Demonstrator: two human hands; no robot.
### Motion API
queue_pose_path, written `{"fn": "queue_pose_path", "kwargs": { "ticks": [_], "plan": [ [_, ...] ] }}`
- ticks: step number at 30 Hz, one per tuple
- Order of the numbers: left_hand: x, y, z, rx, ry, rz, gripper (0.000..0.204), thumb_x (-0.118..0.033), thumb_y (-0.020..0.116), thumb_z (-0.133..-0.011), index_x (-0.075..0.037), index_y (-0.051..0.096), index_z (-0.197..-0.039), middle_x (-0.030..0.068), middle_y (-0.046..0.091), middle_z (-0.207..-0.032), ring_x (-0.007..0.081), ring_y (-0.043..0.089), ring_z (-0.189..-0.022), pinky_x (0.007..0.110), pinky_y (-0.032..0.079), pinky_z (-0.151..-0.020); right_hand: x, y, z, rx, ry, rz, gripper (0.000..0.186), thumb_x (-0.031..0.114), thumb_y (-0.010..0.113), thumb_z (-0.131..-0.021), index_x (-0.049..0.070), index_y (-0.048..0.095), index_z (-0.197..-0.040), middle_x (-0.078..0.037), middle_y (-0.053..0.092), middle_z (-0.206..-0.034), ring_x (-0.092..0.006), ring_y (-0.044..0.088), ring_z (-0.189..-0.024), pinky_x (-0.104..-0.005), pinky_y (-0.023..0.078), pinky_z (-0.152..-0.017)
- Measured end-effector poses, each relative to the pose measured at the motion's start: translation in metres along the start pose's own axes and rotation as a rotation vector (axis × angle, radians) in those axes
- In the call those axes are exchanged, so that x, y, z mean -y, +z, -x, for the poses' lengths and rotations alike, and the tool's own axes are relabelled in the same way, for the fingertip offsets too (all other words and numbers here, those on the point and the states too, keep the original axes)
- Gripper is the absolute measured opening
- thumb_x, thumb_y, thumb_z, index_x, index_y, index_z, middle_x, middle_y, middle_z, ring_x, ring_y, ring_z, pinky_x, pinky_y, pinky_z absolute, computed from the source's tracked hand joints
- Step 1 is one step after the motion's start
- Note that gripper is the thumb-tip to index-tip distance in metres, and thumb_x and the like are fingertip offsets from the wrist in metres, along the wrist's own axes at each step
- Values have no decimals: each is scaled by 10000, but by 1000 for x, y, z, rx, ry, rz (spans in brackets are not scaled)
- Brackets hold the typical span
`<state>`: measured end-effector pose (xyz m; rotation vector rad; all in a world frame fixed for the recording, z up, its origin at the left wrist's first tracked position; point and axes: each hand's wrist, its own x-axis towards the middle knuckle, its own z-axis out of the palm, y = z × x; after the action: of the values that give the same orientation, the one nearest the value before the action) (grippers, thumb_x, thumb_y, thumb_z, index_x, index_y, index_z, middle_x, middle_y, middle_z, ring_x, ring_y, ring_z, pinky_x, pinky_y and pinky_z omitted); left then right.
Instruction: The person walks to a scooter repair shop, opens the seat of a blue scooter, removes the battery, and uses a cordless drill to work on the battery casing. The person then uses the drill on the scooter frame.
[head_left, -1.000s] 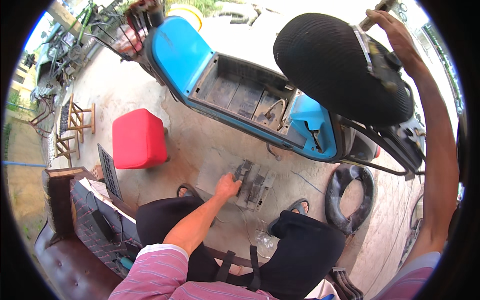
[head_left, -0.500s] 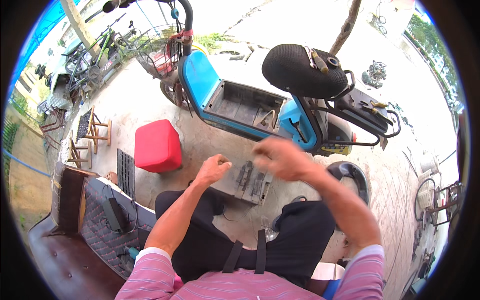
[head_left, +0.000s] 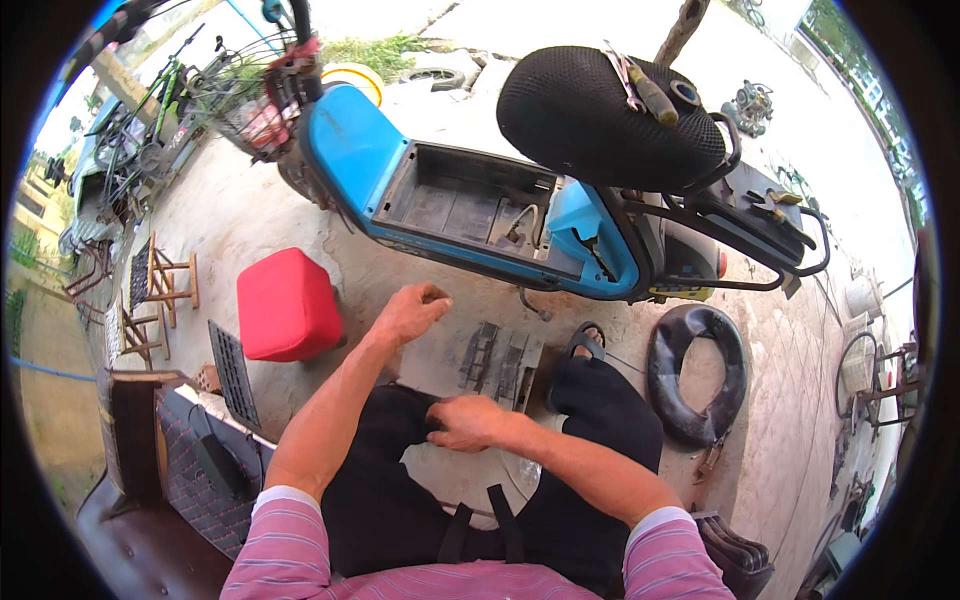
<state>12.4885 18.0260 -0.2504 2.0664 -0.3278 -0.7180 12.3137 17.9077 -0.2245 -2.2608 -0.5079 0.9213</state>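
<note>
My left hand [head_left: 412, 312] hangs over the left end of a flat grey box [head_left: 425, 365] on the ground, its fingers curled in. Whatever it may hold is too small to make out. My right hand [head_left: 468, 422] reaches across to the inside of my left knee, at the black trousers. Its fingers are bent and closed, and their tips are partly hidden. Black slotted parts [head_left: 482, 357] lie on the grey box between my feet. Beyond it stands a blue electric scooter [head_left: 350, 150] with its floor compartment [head_left: 455, 195] uncovered.
A red cube stool [head_left: 288, 305] stands to the left. On the right lies a black inner tube [head_left: 665, 375]. Pliers [head_left: 775, 210] rest on the scooter's rear rack, and a wrench [head_left: 630, 85] lies on its black seat [head_left: 590, 120]. A brown sofa [head_left: 140, 530] is near left.
My right hand has come down and left, from above the grey box to my left knee. My left hand has risen slightly. The view has shifted, uncovering more of the inner tube.
</note>
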Motion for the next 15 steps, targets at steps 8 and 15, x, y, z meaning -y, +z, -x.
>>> {"fn": "queue_pose_path", "kwargs": {
  "ticks": [8,15],
  "plan": [
    [-33,50,-196,-57,223,-170,340,-265,639,-855,12,689,-1047,160,708,-934,256,669,-883,344,509,-809,-23,-14,-13,-106,-102,-146,372,353,650,-832,48,640,-1045,-168,647,-1051,-349,637,-1000,-467,521,-847],
    [26,94,-371,-190,402,-448,397,-333,644,-799,-70,691,-1092,179,671,-1136,349,635,-1067,410,516,-898,-24,-20,5,-179,-232,-135,311,298,681,-808,64,596,-994,-114,607,-939,-285,600,-902,-412,473,-755]
  ]
}}
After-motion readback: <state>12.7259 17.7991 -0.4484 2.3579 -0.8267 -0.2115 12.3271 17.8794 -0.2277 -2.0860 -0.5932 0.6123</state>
